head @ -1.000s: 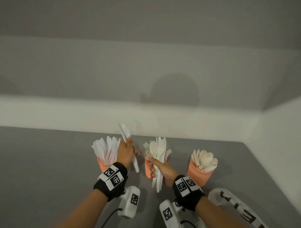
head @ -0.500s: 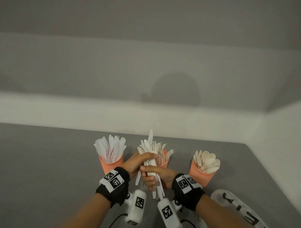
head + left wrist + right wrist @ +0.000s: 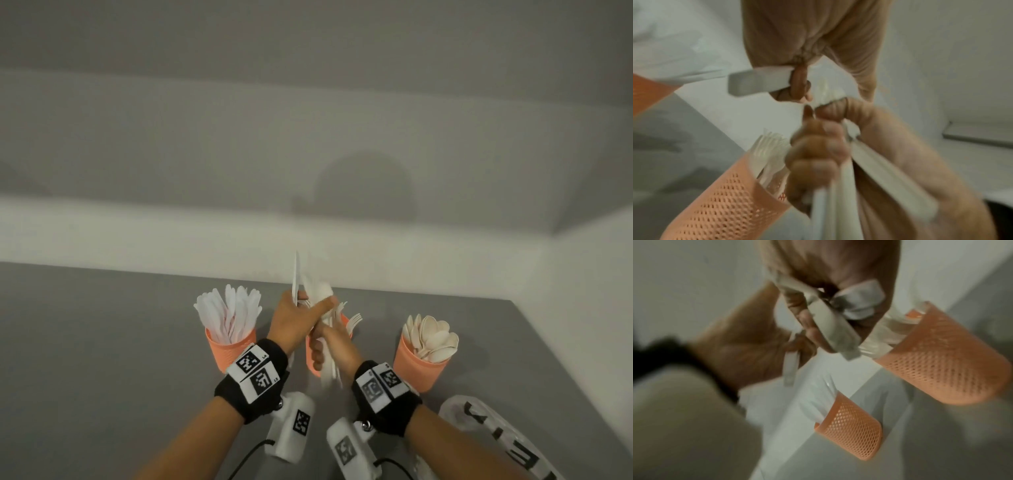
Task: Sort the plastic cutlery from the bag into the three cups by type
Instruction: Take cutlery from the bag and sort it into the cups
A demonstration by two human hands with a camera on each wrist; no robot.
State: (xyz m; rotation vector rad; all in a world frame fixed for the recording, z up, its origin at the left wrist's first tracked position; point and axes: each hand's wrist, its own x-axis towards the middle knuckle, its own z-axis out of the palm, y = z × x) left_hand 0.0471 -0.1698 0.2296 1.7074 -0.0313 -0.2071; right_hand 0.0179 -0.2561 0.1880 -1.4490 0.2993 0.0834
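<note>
Right hand (image 3: pixel 330 346) fists mixed cutlery bundle (image 3: pixel 327 329) upright above fork cup (image 3: pixel 313 359), likely as holding stock for sorting. Left hand (image 3: pixel 291 318) fingers pinch one knife (image 3: pixel 295 277) out of it, probably bound for knife cup (image 3: pixel 227 349). Spoon cup (image 3: pixel 419 371) stands apart on counter (image 3: pixel 102 342); bag (image 3: pixel 496 431) beside it.

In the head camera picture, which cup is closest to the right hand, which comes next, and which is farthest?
From the right hand:
1. Fork cup, middle, right behind the hand.
2. Spoon cup, off to the right.
3. Knife cup, far left, beyond the left hand.
</note>
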